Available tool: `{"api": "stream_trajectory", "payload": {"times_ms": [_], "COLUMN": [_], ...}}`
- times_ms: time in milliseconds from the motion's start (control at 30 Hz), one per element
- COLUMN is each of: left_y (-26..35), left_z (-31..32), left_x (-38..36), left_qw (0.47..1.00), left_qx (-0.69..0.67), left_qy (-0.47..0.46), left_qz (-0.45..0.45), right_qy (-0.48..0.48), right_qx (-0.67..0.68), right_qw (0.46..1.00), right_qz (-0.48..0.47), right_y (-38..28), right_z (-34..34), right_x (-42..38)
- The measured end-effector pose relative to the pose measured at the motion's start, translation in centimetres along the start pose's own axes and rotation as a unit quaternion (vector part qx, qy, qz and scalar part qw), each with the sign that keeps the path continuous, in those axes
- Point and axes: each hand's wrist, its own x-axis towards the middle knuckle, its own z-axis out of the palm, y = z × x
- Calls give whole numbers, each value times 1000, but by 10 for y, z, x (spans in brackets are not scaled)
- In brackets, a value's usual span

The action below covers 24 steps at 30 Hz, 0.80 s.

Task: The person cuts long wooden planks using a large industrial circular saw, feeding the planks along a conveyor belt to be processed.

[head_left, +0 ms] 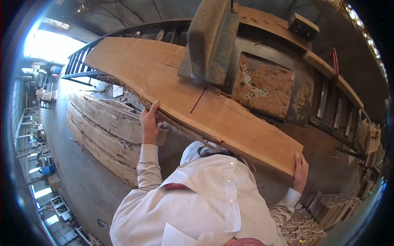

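A long wooden plank with a rough, bark-edged near side lies across a metal machine bed. My left hand holds the plank's near edge left of its middle, thumb on the upper side, other fingers partly hidden. At the right end, my right hand is wrapped round the corner of the plank. A worn metal guard stands over the plank's far side. From below it, a straight dark cut runs partway across the wood toward me.
Several rough slabs are stacked at left. A sawdust-covered plate sits right of the guard. Roller conveyors extend to both sides, with a red clamp-like piece at right. Cut wood pieces are piled at lower right.
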Motion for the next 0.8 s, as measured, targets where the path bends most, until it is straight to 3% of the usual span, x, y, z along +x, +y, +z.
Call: {"api": "stream_trajectory", "payload": {"times_ms": [67, 167, 267, 400, 433, 467, 533, 567, 633, 700, 800], "left_y": [14, 13, 27, 38, 48, 54, 78, 74, 75, 78, 93], "left_z": [-1, -26, -31, -51, -22, -26, -32, -27, -31, -32, -18], "left_x": [-17, -12, -18, -2, -24, -25, -29, -29, -18, -11, -23], "left_qw": [1000, 997, 998, 996, 993, 991, 983, 978, 973, 969, 960], "left_qx": [27, 64, 59, 63, 41, 84, 166, 163, 175, 192, 227], "left_qy": [7, 10, 10, 15, 16, 16, 18, 30, 45, 51, 52], "left_qz": [10, 32, 4, 54, 110, 100, 80, 131, 141, 146, 157], "right_qy": [-58, -27, -51, -111, -119, -126, -115, -105, 27, 112, 120], "right_qx": [0, 132, 163, 150, 151, 150, -48, -147, -223, -205, -59], "right_qw": [998, 991, 982, 979, 977, 976, 971, 951, 882, 822, 788], "right_qz": [9, -26, -77, -87, -90, -96, -202, -252, -414, -519, -601], "right_y": [7, -1, -2, 40, 44, 45, 41, 42, 54, 54, 35], "right_z": [-19, -7, -13, -35, -36, -37, -43, -45, -46, -37, -10], "right_x": [-23, -59, -86, -99, -102, -103, -104, -103, -99, -86, -61]}}
